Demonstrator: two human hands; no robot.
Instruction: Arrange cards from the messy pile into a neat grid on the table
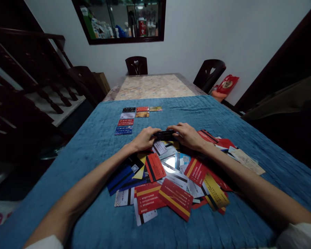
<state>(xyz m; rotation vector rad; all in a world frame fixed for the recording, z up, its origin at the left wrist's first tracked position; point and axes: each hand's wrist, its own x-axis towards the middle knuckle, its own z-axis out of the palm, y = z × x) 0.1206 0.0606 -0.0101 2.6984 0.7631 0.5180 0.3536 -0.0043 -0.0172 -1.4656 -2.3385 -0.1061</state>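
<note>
My left hand (pixel 144 138) and my right hand (pixel 188 135) meet at the far side of a loose heap of plastic cards (pixel 171 180) on a blue cloth (pixel 93 148). Both hands pinch a dark card (pixel 163 134) between them, one at each end. The heap holds several red, yellow, blue, black and white cards, overlapping at all angles. Further away, to the left, several cards (pixel 134 117) lie in tidy rows on the cloth.
Beyond the cloth the bare marbled tabletop (pixel 155 86) runs to two dark chairs (pixel 136 65) by the wall. A dark stair rail (pixel 28 69) is on the left. A red bag (pixel 227 84) sits by the right chair.
</note>
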